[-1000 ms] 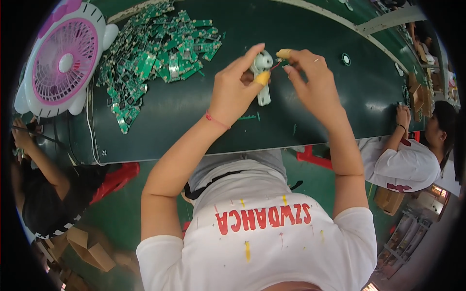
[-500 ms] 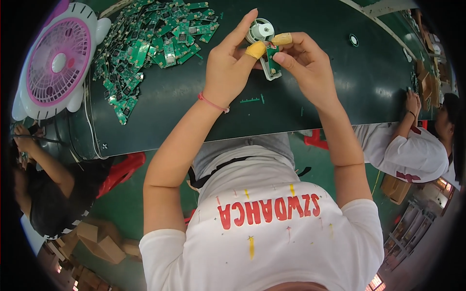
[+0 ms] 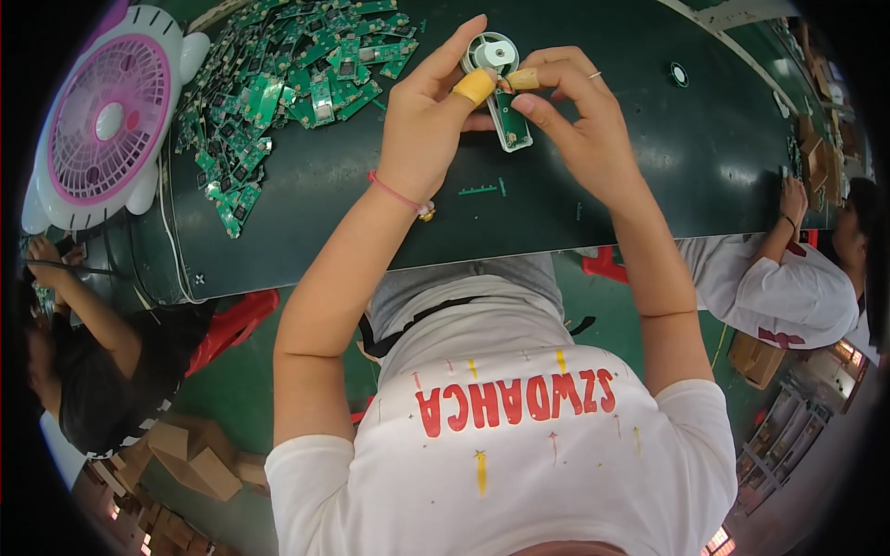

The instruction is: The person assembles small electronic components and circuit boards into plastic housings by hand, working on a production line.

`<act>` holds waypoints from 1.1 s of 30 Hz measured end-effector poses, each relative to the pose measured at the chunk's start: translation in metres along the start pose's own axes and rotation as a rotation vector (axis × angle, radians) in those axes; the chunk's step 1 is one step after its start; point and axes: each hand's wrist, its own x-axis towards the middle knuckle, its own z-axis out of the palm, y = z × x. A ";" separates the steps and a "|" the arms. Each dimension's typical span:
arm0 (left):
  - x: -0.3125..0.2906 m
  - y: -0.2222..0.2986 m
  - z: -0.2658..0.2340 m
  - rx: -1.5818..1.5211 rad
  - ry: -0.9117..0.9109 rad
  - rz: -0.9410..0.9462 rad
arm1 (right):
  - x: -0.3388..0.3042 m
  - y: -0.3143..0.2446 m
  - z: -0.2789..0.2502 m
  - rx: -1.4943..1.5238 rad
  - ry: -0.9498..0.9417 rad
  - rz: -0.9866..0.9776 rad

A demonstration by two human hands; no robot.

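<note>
My left hand [image 3: 422, 120] is closed around a small white plastic housing [image 3: 502, 130] with a round head and a straight handle, tilted over the table. A white round motor [image 3: 501, 53] sits in the head. Along the handle, inside its rim, lies a narrow green circuit board [image 3: 516, 130]. My right hand [image 3: 589, 116] is curled at the board's upper end, where thin wires seem to run; what its fingertips grip is too small to make out. Yellow covers wrap my left thumb and a right fingertip.
A large heap of green circuit boards [image 3: 320, 69] spreads over the dark table [image 3: 649, 139] at left. Beside it stands a pink-and-white fan [image 3: 109, 120]. Thin green strips [image 3: 480, 190] lie near the front edge, a small ring-shaped part [image 3: 679, 74] at right. People sit on both sides.
The circuit board, earlier tilted and partly out of the handle, now lies flatter inside it. My right thumb has drawn back off the board's face. Both hands shifted slightly left.
</note>
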 end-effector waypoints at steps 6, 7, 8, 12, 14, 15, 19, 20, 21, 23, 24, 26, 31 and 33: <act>-0.003 0.004 0.001 -0.130 0.019 -0.172 | -0.006 0.005 0.006 -0.092 0.033 -0.078; -0.004 0.005 0.002 -0.145 0.035 -0.169 | -0.008 0.001 0.008 -0.035 0.032 -0.013; -0.005 0.005 0.003 -0.160 0.052 -0.166 | -0.009 -0.002 0.011 0.023 0.031 0.053; -0.006 0.009 0.006 -0.009 0.029 -0.107 | -0.007 -0.008 0.016 -0.027 0.077 0.336; -0.003 0.003 0.005 0.058 0.010 0.020 | -0.005 -0.001 0.018 0.072 0.025 0.392; 0.001 -0.005 0.005 0.113 -0.031 0.139 | -0.006 0.002 0.015 0.143 -0.008 0.444; -0.003 0.005 0.022 0.161 0.039 0.065 | -0.008 0.012 0.025 0.572 -0.255 0.530; -0.001 -0.005 0.011 0.169 0.023 0.182 | -0.009 0.004 0.030 0.657 -0.211 0.510; -0.003 -0.006 0.016 0.114 0.008 0.159 | -0.011 0.005 0.031 0.534 -0.164 0.422; -0.008 -0.009 0.023 0.098 0.043 0.117 | -0.015 0.002 0.039 0.390 -0.047 0.275; -0.009 -0.011 0.023 0.137 0.079 0.130 | -0.016 0.000 0.039 0.204 -0.054 0.245; -0.013 -0.011 0.014 0.195 0.105 0.122 | -0.018 0.005 0.056 0.213 -0.042 0.205; -0.015 -0.018 0.016 0.472 0.212 0.220 | -0.025 0.003 0.034 0.340 0.025 0.307; -0.012 -0.021 -0.011 0.507 0.142 0.133 | -0.021 0.008 0.037 -0.087 0.140 0.165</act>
